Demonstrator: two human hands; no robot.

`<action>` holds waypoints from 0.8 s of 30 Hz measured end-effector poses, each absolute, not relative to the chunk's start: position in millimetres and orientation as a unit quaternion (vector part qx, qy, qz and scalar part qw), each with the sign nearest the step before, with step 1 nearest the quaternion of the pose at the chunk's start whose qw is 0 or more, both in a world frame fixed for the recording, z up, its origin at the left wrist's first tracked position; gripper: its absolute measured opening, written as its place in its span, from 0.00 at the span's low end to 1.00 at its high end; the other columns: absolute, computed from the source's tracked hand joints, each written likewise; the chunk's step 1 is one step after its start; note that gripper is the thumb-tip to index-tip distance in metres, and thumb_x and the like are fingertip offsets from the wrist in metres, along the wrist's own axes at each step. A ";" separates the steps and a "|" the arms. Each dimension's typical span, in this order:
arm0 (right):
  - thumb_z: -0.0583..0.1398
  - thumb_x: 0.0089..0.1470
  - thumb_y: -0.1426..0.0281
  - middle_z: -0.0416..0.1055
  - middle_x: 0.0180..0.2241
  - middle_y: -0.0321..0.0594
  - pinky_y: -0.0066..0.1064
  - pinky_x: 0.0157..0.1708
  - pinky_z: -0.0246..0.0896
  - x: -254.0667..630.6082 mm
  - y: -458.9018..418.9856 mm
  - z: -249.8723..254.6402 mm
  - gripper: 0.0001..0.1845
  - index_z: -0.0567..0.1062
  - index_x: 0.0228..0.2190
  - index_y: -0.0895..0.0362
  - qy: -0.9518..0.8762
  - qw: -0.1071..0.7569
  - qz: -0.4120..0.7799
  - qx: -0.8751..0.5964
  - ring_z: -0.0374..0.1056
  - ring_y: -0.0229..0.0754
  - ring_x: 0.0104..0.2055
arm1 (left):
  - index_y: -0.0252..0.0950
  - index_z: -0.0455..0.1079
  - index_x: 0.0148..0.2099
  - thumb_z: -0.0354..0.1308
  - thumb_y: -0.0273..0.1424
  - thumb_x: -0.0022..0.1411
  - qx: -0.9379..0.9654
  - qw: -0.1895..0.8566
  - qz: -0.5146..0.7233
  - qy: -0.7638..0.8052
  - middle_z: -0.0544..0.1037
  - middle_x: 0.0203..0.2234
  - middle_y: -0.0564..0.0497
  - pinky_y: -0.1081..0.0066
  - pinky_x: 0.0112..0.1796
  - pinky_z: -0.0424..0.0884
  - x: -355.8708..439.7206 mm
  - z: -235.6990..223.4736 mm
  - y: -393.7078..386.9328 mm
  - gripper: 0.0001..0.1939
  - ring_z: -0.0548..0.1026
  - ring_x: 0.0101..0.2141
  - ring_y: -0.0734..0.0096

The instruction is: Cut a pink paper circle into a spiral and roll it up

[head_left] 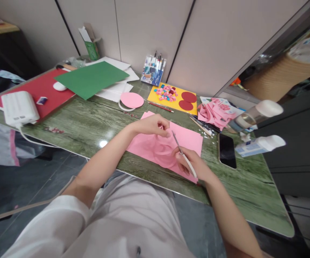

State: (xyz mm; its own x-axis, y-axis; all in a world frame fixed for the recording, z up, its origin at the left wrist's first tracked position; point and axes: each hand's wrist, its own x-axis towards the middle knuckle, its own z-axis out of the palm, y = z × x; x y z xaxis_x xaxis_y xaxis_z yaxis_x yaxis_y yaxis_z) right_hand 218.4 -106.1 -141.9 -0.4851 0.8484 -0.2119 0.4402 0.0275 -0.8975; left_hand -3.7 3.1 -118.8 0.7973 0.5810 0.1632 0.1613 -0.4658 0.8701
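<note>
A pink paper sheet [187,138] lies on the green wood-patterned table [90,123] in front of me. A curled pink paper strip [162,148] rises from it between my hands. My left hand [152,125] is closed in a pinch on the upper end of that strip. My right hand [191,165] is closed round a thin white tool [185,157] whose metal tip points up toward the strip near my left fingers.
A black phone [227,151] lies right of the sheet, with two white-capped bottles [259,145] beyond it. Behind are pink paper scraps [214,113], a yellow sheet [175,97] with red discs and small rolls, a pink disc [132,100], markers [153,70], green and red sheets, a white power bank [19,107].
</note>
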 end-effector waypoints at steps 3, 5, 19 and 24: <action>0.52 0.59 0.56 0.61 0.14 0.28 0.23 0.13 0.49 217.9 -106.4 -142.1 0.17 0.69 0.37 0.56 -0.689 0.193 0.520 -0.467 0.54 0.32 0.13 | 0.32 0.62 0.22 0.57 0.31 0.50 0.833 0.459 0.206 0.229 0.62 0.20 0.57 0.74 0.28 0.55 -3.7 -118.6 2.5 0.10 0.60 0.25 0.78; 0.52 0.59 0.55 0.61 0.14 0.28 0.24 0.13 0.49 217.9 -106.5 -142.3 0.17 0.69 0.37 0.56 -0.685 0.195 0.522 -0.469 0.54 0.33 0.13 | 0.33 0.61 0.22 0.57 0.31 0.50 0.834 0.455 0.208 0.233 0.61 0.20 0.57 0.74 0.28 0.55 -3.6 -119.1 2.5 0.11 0.59 0.25 0.78; 0.52 0.58 0.55 0.60 0.13 0.28 0.24 0.13 0.49 219.5 -106.2 -140.7 0.16 0.67 0.33 0.55 -0.678 0.196 0.533 -0.466 0.54 0.33 0.13 | 0.32 0.64 0.23 0.58 0.30 0.50 0.805 0.470 0.256 0.256 0.65 0.21 0.55 0.74 0.29 0.59 -10.3 -116.3 3.6 0.08 0.63 0.25 0.78; 0.53 0.58 0.55 0.60 0.13 0.28 0.24 0.13 0.49 219.7 -106.0 -141.8 0.16 0.67 0.33 0.55 -0.676 0.194 0.540 -0.463 0.54 0.33 0.12 | 0.32 0.66 0.24 0.59 0.30 0.50 0.799 0.476 0.254 0.265 0.66 0.22 0.54 0.74 0.29 0.60 -12.2 -116.8 5.6 0.08 0.64 0.26 0.78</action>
